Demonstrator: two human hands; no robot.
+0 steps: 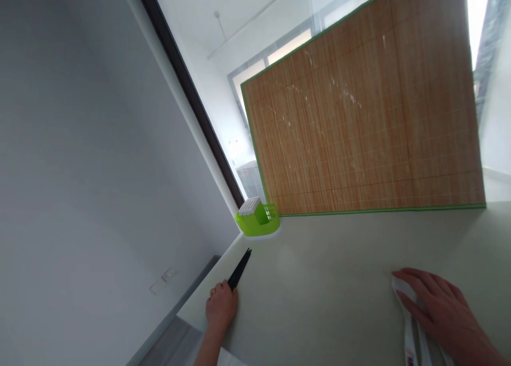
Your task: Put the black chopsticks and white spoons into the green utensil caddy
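Near the table's left edge, my left hand [222, 303] is closed around a bundle of thin black sticks or utensils [240, 269], whose tips point away toward the green holder. At the right, my right hand [439, 307] wraps over several white strips or handles [411, 334] lying on the table; its fingertips rest at their far end. A bright green and white plastic holder [257, 226] stands at the back left of the table, just beyond the black tips.
The pale table [319, 281] stretches between the hands. A brown bamboo mat with green edging [359, 110] stands upright along the back. A grey wall [99, 169] with sockets is on the left, and floor shows beyond the table's left edge.
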